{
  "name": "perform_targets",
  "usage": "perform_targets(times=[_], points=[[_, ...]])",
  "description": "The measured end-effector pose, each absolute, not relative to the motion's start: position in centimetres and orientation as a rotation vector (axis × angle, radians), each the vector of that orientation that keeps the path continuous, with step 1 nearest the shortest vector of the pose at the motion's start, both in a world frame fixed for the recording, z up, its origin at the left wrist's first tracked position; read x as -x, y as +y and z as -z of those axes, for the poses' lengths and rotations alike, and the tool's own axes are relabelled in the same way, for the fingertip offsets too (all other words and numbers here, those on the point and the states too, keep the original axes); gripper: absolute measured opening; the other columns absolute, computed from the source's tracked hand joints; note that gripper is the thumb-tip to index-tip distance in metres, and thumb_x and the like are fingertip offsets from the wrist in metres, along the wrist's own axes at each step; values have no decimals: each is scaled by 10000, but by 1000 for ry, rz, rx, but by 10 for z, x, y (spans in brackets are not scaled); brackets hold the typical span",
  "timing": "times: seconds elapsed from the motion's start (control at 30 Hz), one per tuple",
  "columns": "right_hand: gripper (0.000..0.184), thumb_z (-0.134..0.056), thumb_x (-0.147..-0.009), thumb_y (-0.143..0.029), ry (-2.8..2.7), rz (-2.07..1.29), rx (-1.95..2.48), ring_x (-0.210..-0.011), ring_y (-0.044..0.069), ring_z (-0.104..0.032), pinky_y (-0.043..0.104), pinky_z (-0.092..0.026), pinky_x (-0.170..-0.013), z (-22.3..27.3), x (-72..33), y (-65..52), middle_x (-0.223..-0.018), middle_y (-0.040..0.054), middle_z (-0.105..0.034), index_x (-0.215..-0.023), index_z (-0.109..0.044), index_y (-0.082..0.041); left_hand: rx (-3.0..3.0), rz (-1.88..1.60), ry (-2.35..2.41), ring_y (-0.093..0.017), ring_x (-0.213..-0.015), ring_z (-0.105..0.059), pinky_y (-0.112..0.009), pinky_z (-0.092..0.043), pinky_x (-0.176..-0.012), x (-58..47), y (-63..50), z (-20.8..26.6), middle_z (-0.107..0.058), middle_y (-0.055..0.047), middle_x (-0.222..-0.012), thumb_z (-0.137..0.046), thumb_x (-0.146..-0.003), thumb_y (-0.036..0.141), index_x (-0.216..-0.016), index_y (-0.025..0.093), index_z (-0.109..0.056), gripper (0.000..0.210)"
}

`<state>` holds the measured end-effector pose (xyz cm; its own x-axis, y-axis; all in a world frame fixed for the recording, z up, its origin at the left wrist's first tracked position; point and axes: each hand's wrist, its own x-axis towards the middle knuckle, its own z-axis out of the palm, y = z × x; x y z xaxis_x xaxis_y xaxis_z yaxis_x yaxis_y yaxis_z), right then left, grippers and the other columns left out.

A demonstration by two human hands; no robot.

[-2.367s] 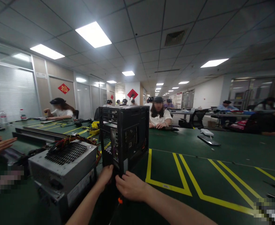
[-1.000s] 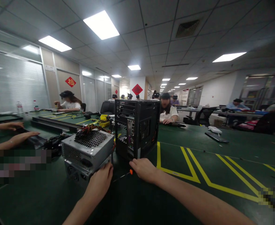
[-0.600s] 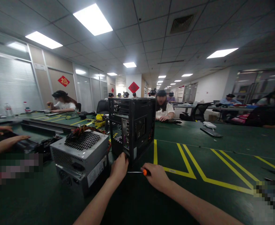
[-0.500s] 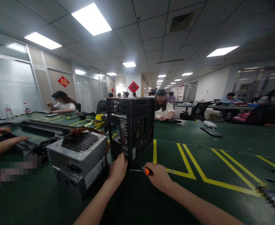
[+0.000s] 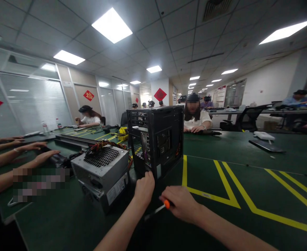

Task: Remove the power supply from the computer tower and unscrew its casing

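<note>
A black computer case (image 5: 169, 146) stands upright on the green table, its rear ports turned toward my left side. My left hand (image 5: 144, 188) is closed at the lower rear edge of the case, its fingertips partly hidden. In my right hand (image 5: 181, 202) is a screwdriver (image 5: 167, 204) with an orange-and-black handle. Its thin shaft points left and down, apart from the case and blurred at the tip. Left of the case, a grey metal power supply (image 5: 101, 162) rests on another boxy unit, with a bundle of coloured cables behind it.
Another person's arms (image 5: 25, 150) reach in from the left over dark parts. Across the table sits a person (image 5: 196, 120) with hands on the tabletop. A black phone-like slab (image 5: 265, 146) and a white device (image 5: 264, 136) lie at right. Yellow tape (image 5: 210, 195) marks the table.
The screwdriver has swung away from the case's lower edge, its tip now lower and nearer me. My left hand stays at the case. The view has turned left.
</note>
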<state>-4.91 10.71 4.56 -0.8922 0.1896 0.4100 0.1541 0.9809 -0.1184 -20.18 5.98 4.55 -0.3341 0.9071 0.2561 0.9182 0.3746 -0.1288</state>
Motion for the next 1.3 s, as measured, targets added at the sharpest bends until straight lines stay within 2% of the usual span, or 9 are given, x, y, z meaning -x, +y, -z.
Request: perform_targets(times=[0.1, 0.2, 0.3, 0.5, 0.6, 0.67, 0.8, 1.07, 1.3], points=[[246, -353, -886, -288, -2766, 104, -360, -637, 139, -539, 253, -370, -557, -32, 47, 81, -782, 44, -632, -978, -572, -222, 1614, 72, -2304, -229, -762, -635, -331, -499, -603, 206, 64, -39, -553, -131, -887, -208, -830, 13, -995, 106, -485, 336], [260, -370, -900, -305, -2798, 0, -463, -720, 122, -564, 221, -388, -556, -18, 57, 58, -921, 28, -643, -1125, -489, -254, 1610, 126, -2312, -239, -778, -631, -333, -490, -607, 209, 67, -36, -555, -134, -903, -250, -847, 72, -994, 109, -484, 279], [226, -398, -889, -252, -2847, 28, -456, -759, 120, -569, 210, -406, -579, -15, 73, 49, -904, 15, -643, -1078, -521, -270, 1575, 264, -2400, -242, -798, -626, -329, -474, -639, 211, 67, -36, -578, -125, -916, -320, -853, 163, -1000, 121, -487, 226], [154, -480, -832, -166, -2887, 282, -501, -741, 138, -570, 225, -414, -534, -41, 99, 52, -842, 45, -645, -930, -598, -143, 1495, 813, -2629, -180, -814, -615, -251, -413, -674, 217, 71, -37, -641, -87, -865, -424, -799, 211, -882, 156, -535, 149], [137, -491, -830, -186, -2860, 420, -515, -733, 148, -576, 240, -410, -507, -47, 105, 55, -828, 39, -646, -847, -614, -127, 1450, 1236, -2732, -152, -675, -615, -223, -396, -587, 224, 78, -32, -634, -67, -736, -433, -781, 207, -767, 149, -538, 121], [158, -475, -844, -222, -2815, 463, -518, -702, 150, -578, 249, -388, -464, -44, 103, 55, -833, 30, -643, -898, -601, -145, 1475, 1352, -2788, -117, -496, -573, -209, -376, -498, 228, 83, -29, -587, -29, -597, -383, -802, 206, -712, 144, -521, 177], [234, -512, -829, -268, -2718, 454, -597, -670, 116, -576, 240, -367, -432, -25, 97, 53, -1034, 6, -613, -1058, -532, -226, 1534, 1391, -2835, -87, -352, -492, -195, -338, -409, 233, 86, -21, -506, 30, -510, -365, -807, 192, -732, 146, -490, 153], [81, -550, -788, -224, -2801, 477, -421, -686, 136, -581, 238, -394, -457, -4, 119, 51, -752, -4, -654, -764, -605, -171, 1414, 1406, -2862, -138, -398, -519, -223, -361, -435, 228, 95, -12, -500, -1, -445, -279, -837, 232, -832, 116, -513, 262], [189, -483, -824, -289, -2685, 465, -93, -676, 183, -580, 276, -420, -432, -14, 96, 40, -806, 52, -625, -821, -612, -151, 1409, 1267, -2919, -185, -449, -569, -260, -386, -467, 227, 101, -20, -561, -86, -461, -259, -840, 261, -648, 113, -576, 399]])
